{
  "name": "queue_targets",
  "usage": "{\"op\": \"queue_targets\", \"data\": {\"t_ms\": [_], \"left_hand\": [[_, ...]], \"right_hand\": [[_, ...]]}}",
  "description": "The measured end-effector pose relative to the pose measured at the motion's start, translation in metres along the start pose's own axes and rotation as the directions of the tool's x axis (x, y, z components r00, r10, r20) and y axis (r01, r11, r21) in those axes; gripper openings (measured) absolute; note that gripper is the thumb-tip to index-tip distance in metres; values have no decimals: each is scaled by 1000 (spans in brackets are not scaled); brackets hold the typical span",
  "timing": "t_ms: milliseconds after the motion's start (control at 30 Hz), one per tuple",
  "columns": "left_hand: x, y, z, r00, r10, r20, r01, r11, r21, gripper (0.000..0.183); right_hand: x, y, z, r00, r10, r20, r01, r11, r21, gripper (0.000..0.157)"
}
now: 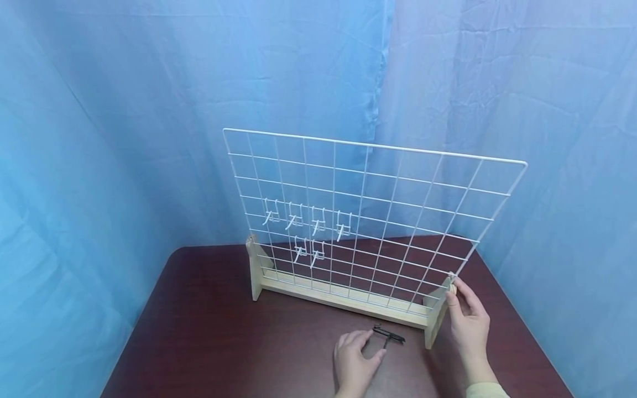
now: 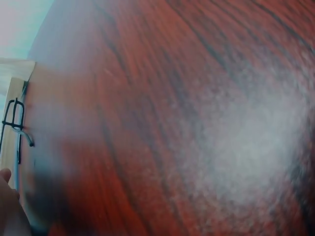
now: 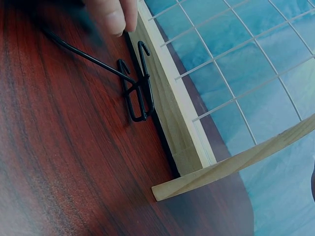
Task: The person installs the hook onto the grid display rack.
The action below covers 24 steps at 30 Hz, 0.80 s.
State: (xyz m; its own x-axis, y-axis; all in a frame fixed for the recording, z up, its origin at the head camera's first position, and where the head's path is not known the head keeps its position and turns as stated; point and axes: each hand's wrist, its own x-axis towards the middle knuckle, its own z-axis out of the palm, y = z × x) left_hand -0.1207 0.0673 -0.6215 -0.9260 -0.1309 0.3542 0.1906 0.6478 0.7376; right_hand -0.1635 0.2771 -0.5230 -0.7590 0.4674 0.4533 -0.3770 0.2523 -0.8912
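Observation:
A black wire display hook (image 1: 390, 335) is in front of the stand, its long prong pointing toward the person. My left hand (image 1: 353, 359) is right beside it, thumb near the prong and index finger near the back frame. In the right wrist view a small gap shows between the fingertips (image 3: 115, 22) and the hook (image 3: 135, 88). A white wire grid panel (image 1: 375, 145) stands in a wooden base (image 1: 343, 300). At its right end my right hand (image 1: 470, 320) grips the top of the wooden side support (image 1: 435, 320) between thumb and fingers.
Several white hooks (image 1: 318, 225) hang on the grid's left half in two rows. A left wooden support (image 1: 256, 271) holds the other end. The dark red table (image 1: 209, 331) extends around the stand, with blue curtains (image 1: 149, 110) behind and at the sides.

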Motion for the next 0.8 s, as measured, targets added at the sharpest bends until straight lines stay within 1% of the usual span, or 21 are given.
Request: {"op": "queue_targets", "data": {"t_ms": [100, 200, 300, 467, 633, 800], "left_hand": [[-1, -2, 2, 998, 68, -11, -68, 997, 38, 47], [-2, -4, 4, 993, 115, -7, -114, 991, 72, 48], [-3, -5, 6, 992, 129, 13, -130, 986, 102, 49], [-3, -5, 7, 987, 149, 51, -155, 978, 139, 52], [-2, -6, 7, 981, 187, 57, -194, 966, 170, 52], [-1, -8, 9, 976, 212, 52, -219, 959, 182, 48]], "right_hand": [[1, 13, -2, 1000, -1, 2, 1, 999, -36, 38], [1, 14, -3, 1000, -3, 12, 3, 1000, -19, 38], [2, 15, -3, 1000, -3, 13, 3, 1000, -9, 38], [2, 16, -3, 1000, 4, 3, -3, 1000, -30, 40], [2, 15, -3, 1000, 8, 5, -8, 998, -63, 40], [1, 12, -3, 1000, 14, 6, -14, 998, -64, 38]]}}
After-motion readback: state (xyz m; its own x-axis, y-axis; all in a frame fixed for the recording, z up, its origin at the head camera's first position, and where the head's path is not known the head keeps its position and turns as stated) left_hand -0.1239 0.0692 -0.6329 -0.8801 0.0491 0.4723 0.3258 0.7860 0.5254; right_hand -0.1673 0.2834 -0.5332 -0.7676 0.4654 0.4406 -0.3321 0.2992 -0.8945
